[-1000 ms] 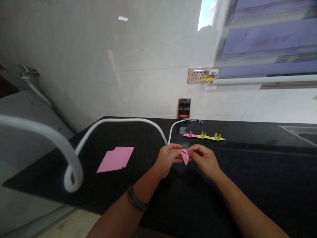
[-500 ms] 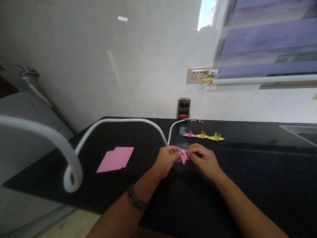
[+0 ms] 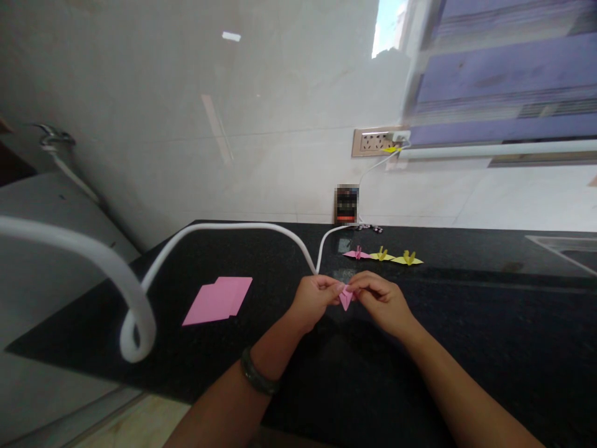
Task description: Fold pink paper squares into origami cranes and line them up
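A small folded pink paper piece point(image 3: 346, 298) is pinched between both my hands, just above the black countertop point(image 3: 466, 336). My left hand point(image 3: 313, 300), with a dark bracelet on its wrist, grips the piece's left side with closed fingers. My right hand point(image 3: 381, 300) pinches its right side, fingers curled together. Only a pointed pink tip shows between the fingertips; the rest is hidden. Farther back on the counter stand a pink folded crane point(image 3: 357, 253) and two yellow cranes point(image 3: 396, 256) in a row.
Flat pink paper sheets point(image 3: 217, 299) lie on the counter to the left. A thick white hose point(image 3: 140, 298) loops across the left side toward the wall. A wall socket point(image 3: 375, 142) with a white cable, a small dark device point(image 3: 347, 205) and a sink edge point(image 3: 564, 249) sit behind and right.
My hands have drawn closer together on the pink piece, so less of it shows than a second ago. Everything else on the counter is where it was.
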A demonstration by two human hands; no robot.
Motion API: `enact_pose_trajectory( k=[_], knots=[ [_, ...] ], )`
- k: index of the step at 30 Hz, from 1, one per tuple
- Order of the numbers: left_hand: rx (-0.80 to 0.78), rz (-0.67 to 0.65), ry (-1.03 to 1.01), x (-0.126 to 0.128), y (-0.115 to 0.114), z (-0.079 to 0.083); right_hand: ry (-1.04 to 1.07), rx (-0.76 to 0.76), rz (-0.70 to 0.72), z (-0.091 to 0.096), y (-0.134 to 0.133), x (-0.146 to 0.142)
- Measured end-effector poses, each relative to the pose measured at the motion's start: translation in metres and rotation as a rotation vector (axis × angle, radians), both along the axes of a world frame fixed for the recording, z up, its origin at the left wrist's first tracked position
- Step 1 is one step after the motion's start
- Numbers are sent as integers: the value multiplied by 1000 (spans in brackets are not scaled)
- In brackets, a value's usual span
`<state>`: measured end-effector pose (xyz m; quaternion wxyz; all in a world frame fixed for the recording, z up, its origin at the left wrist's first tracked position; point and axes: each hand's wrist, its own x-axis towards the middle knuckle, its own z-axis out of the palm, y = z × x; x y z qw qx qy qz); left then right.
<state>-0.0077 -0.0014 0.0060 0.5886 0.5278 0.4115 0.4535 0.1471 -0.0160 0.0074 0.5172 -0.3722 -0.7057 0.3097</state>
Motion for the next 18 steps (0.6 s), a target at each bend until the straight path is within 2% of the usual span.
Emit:
enact_pose_trajectory(
  k=[3,5,10,18],
  knots=[
    [102,56,80,1,0,0,125,-197,-18,0,0,-1],
    [182,67,133,1,-1,1,131,-269,-26,0,1,-1],
    [366,85,235,0,-4,2,-36,-242,21,3,1,1],
    [495,136,382,-3,-5,1,-67,-182,69,7,-2,0]
  ],
)
